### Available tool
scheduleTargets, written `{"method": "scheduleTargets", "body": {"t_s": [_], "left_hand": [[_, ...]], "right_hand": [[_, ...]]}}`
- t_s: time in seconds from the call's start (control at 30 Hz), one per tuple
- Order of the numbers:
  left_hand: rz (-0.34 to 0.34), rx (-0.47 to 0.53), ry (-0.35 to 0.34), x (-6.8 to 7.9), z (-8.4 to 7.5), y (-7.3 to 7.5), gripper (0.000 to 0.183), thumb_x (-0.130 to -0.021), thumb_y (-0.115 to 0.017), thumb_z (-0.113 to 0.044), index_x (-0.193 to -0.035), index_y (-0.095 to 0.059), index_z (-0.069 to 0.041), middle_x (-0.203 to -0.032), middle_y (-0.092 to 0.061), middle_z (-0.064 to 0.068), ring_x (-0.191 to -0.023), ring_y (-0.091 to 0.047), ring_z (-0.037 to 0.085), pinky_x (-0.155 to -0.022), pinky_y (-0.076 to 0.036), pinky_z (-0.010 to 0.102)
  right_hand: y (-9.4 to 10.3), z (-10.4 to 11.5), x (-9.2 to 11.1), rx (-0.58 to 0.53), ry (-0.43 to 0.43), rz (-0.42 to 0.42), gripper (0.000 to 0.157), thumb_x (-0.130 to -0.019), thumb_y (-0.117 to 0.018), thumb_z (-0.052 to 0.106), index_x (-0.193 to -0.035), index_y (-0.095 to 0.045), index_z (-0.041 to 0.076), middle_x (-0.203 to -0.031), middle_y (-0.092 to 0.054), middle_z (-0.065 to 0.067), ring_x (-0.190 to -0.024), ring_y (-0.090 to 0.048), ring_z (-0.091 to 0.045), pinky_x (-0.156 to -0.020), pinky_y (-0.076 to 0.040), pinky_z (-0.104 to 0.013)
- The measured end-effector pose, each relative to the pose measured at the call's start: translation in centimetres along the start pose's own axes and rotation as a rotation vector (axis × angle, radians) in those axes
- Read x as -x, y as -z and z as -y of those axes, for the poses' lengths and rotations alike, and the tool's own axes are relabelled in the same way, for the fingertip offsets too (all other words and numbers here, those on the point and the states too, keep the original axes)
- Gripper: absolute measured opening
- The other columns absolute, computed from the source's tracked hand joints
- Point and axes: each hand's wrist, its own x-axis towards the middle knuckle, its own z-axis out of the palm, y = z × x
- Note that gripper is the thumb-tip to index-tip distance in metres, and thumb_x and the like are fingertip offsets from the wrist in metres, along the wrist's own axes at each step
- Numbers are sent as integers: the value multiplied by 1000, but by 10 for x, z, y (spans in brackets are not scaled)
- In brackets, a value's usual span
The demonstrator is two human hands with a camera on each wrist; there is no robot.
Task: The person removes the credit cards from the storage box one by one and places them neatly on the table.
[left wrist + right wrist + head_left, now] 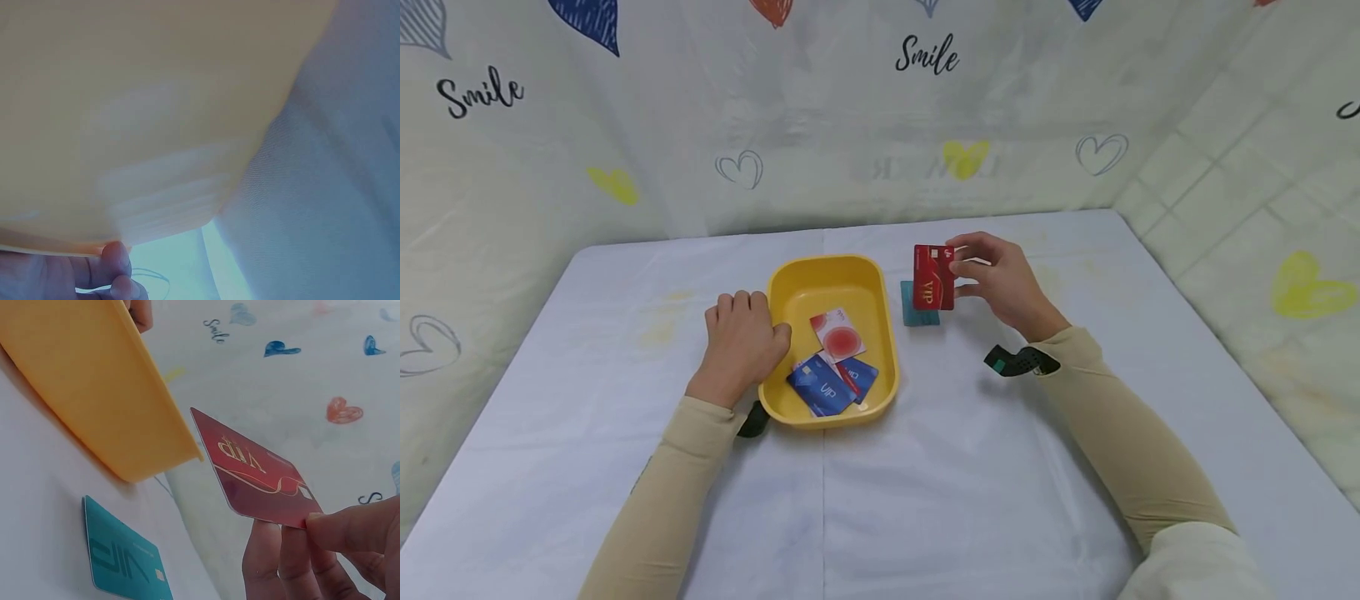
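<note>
My left hand (pixel 737 346) grips the left rim of a yellow plastic tray (pixel 827 283). Its fingertips (pixel 115 259) curl at the edge in the left wrist view. Right of the tray, my right hand (pixel 1000 279) pinches a red VIP card (pixel 250 472) by one end, thumb on the face and fingers behind. The card is raised off the table and shows gold lettering and a chip. Beneath it a teal VIP card (pixel 125 553) lies on the table, partly covered by the red one in the head view.
Inside the tray lie two blue cards (pixel 822 387), overlapping, with part of a red-and-white card (pixel 847 377) between them. A white card with a red circle (pixel 838 337) rests above these. White cloth (pixel 925 500) covers the table; a printed curtain (pixel 835 108) hangs behind it.
</note>
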Motion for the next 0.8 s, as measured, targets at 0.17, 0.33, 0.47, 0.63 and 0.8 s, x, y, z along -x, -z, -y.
{"method": "scheduleTargets", "body": {"t_s": [0.17,0.33,0.47,0.63,0.8], "left_hand": [[-3,0,2,-1,0,0,40,-94,-42,-27,-112,-49,8,-100,-45,21,-107,-35,38,-95,-29,53],[11,-6,10,-1,-1,0,43,-95,-43,-28,-116,-49,9,-103,-46,21,-109,-35,39,-97,-30,54],[22,-7,16,-1,-2,-1,45,-96,-44,-29,-119,-48,9,-105,-46,22,-111,-35,40,-99,-30,55],[22,-7,17,-1,-1,-1,45,-96,-44,-29,-121,-48,9,-107,-46,22,-112,-35,40,-100,-30,55],[20,-4,15,0,-1,0,44,-96,-43,-28,-119,-47,9,-105,-45,22,-111,-34,40,-98,-29,56]], "right_hand": [[4,-5,-1,-53,-3,-8,36,-103,-60,14,-138,-57,9,-119,-57,1,-122,-50,-24,-77,-61,-25],[7,-7,-2,-62,-16,-15,36,-103,-61,15,-138,-58,9,-118,-57,2,-122,-50,-24,-77,-61,-25],[11,-11,-3,-53,-43,-28,37,-103,-61,16,-139,-57,9,-120,-56,2,-123,-49,-23,-77,-60,-24],[16,-16,-5,-45,-72,-47,38,-102,-62,18,-140,-57,11,-122,-55,3,-125,-48,-23,-78,-60,-23],[17,-21,-8,-47,-88,-41,40,-103,-62,19,-141,-56,11,-122,-55,3,-124,-49,-22,-78,-60,-23]]}}
